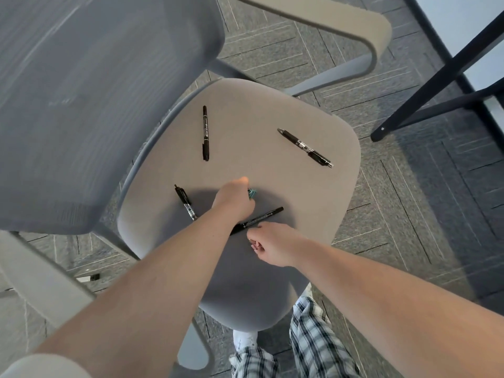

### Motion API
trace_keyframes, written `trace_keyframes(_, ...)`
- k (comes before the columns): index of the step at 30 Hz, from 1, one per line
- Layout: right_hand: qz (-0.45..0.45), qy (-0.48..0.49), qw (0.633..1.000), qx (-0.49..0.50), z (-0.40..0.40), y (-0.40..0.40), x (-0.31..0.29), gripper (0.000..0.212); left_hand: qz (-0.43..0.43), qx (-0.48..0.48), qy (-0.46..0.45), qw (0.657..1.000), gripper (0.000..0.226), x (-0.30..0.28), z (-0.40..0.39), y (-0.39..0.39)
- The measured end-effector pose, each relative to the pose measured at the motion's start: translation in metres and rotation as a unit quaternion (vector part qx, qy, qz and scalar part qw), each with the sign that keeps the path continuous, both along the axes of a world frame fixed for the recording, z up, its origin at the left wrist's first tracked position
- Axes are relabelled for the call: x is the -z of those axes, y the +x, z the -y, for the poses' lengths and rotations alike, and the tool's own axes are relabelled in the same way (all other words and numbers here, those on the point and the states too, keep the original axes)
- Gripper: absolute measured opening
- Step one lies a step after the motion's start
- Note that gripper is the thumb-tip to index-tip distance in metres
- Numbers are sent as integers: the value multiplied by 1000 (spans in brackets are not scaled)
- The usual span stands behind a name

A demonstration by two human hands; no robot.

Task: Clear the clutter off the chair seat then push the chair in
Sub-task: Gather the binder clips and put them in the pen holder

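Grey patterned carpet surrounds a grey office chair whose padded seat fills the centre of the view, with a dark table frame at upper right. Four slim writing tools lie well apart on the seat: a marker near the backrest, a retractable pen toward the right edge, a second pen just left of the left hand, and a second marker partly under both arms. These are judged light, rigid and prone to rolling; pinch each at mid-barrel. The left hand is curled closed around a small teal object, possibly a binder clip; identity is unclear. The right hand is loosely curled, fingertips touching the second marker; whether it grips anything cannot be determined.
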State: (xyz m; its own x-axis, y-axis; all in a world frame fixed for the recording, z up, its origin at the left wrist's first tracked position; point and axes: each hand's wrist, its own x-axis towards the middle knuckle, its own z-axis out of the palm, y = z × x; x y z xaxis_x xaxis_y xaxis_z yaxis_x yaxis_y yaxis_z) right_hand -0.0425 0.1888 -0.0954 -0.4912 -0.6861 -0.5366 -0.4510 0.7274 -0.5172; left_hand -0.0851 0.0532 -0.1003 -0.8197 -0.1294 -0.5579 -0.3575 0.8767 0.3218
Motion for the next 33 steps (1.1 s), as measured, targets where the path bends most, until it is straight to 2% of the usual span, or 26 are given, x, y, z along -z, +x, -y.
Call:
trace_keyframes(4, -1, -4, 998, 60, -5, -9, -2, 5, 11, -12, 11, 1000, 11, -11, 5, 0)
trace_keyframes(8, -10, 4, 995, 98, -13, -24, -27, 9, 22, 0, 7, 1000, 9, -37, 8, -6)
trace_keyframes(12, -52, -6, 991, 127, -27, -43, -74, 5, -34, 57, -4, 998, 19, -87, 9, -16)
trace_keyframes(15, -81, -22, 984, 154, -39, -56, -102, 16, -63, 101, -22, 993, 25, -120, 4, -23)
trace_keyframes(17, -114, -18, 978, 173, -51, -63, -133, 14, -76, 136, -22, 988, 28, -150, -5, -30)
trace_keyframes(20, -154, -20, 969, 195, -71, -69, -183, 5, -112, 195, -16, 974, 29, -199, -29, -42)
trace_keyframes(28, -224, -8, 928, 299, -164, -51, -289, 14, -177, 320, 4, 931, 26, -299, -128, -61)
trace_keyframes(33, -247, 11, 893, 376, -247, -31, -339, 11, -190, 395, 20, 899, 25, -348, -209, -62)
